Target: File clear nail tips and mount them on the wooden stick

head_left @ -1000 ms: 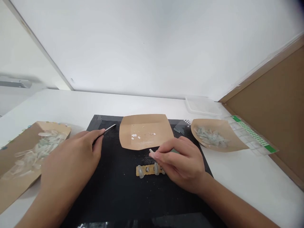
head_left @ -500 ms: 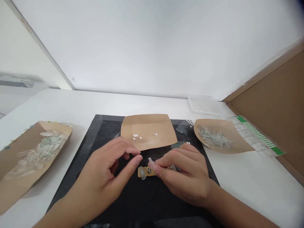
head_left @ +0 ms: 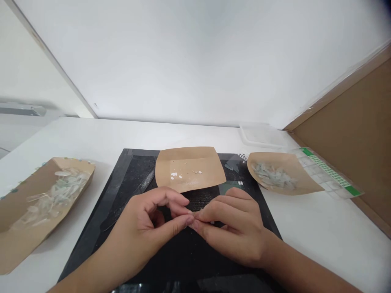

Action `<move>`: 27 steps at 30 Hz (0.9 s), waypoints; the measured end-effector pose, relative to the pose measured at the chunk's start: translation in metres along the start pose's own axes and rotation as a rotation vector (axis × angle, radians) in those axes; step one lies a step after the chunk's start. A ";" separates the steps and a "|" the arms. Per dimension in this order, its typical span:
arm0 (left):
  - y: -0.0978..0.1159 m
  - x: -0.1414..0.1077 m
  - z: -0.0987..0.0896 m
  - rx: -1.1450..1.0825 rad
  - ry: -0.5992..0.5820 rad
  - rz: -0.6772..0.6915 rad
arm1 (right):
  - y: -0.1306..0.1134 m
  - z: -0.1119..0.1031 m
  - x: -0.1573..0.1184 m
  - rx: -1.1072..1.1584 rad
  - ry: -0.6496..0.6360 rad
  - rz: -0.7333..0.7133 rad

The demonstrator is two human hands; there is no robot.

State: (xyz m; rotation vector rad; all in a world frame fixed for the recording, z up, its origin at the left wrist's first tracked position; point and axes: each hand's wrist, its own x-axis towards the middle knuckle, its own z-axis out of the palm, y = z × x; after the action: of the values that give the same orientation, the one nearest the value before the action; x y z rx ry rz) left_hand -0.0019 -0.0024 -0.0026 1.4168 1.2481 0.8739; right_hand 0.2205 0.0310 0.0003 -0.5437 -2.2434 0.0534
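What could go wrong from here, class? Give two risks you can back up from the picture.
1. The left hand and right hand meet at the fingertips, largely hiding whatever is between them, so a slip might go unnoticed.
2. Loose white bits lie in the paper tray just beyond the hands; a knock could scatter them.

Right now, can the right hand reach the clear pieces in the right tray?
Likely yes: the clear pieces lie uncovered, nothing visibly blocking the right hand, though it looks occupied pinching.
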 end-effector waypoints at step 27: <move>0.005 0.001 -0.011 0.275 0.083 0.278 | 0.012 -0.001 -0.015 0.106 -0.136 0.237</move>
State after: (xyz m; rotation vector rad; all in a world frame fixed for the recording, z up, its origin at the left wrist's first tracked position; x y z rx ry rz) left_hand -0.0105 0.0014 0.0044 1.8216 1.2887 0.9833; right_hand 0.2345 0.0361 -0.0128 -0.7657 -2.2808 0.3376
